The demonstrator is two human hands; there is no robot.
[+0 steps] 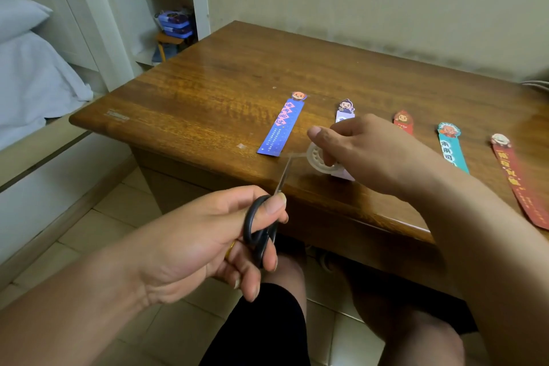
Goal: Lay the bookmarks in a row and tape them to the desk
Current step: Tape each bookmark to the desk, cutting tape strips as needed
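Several bookmarks lie in a row on the wooden desk: a blue one at the left, then a lilac one, a red one, a teal one and a dark red one. My right hand grips a white roll of clear tape over the lilac bookmark, and a strip of tape is pulled out leftward. My left hand grips black-handled scissors, whose blades reach up to the pulled strip near the blue bookmark's lower end.
The desk's front edge runs just below the bookmarks, with my knees under it. A bed with white bedding stands at the left. Blue boxes sit in a niche behind the desk. A small piece of tape lies on the desk.
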